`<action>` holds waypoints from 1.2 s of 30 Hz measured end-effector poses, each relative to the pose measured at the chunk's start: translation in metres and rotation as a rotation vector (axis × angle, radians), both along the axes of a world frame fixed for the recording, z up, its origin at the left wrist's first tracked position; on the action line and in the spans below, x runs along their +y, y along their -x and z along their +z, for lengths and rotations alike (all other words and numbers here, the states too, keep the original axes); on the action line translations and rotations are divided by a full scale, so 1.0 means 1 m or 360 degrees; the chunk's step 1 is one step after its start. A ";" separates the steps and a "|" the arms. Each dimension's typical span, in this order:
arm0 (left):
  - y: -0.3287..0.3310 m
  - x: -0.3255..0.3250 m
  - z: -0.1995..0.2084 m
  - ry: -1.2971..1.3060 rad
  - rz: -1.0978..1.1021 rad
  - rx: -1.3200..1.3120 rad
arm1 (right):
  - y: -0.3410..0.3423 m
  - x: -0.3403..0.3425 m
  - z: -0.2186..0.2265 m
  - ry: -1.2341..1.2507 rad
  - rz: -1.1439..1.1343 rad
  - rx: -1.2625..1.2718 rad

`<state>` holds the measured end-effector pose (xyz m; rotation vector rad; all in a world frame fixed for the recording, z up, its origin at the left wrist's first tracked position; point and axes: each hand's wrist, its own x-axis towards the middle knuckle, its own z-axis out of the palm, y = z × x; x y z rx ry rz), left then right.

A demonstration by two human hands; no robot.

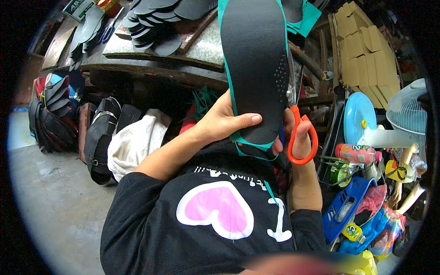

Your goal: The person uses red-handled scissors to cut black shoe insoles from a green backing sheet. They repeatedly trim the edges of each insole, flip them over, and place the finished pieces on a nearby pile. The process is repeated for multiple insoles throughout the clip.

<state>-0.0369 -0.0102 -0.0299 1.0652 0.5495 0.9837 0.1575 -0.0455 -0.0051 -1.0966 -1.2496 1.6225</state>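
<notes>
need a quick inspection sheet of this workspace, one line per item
Surface: workbench, bearing boards and piles of dark sole-shaped pieces
Job's things: black sole piece with green edging, held up; orange-handled scissors at its right side
Clutter: blue plastic basket, pink bottle and plastic bags at right; white cloth at left
Left hand: grips the sole piece, thumb on its face
Right hand: holds the scissors by the handles
Cables: nothing seen for certain
Surroundings: pale yellow boxes, white fan, grey floor
</notes>
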 end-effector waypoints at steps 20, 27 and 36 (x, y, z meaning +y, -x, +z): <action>-0.019 0.029 0.023 -0.0073 0.0599 -0.0146 | -0.002 0.004 -0.012 -0.0022 0.0063 0.0262; -0.022 0.024 0.019 -0.0111 0.0482 -0.0105 | -0.002 0.013 -0.001 0.0033 0.0068 0.0282; 0.001 0.053 0.033 0.0002 0.0401 -0.0267 | -0.012 0.018 0.004 -0.0041 0.0078 -0.0101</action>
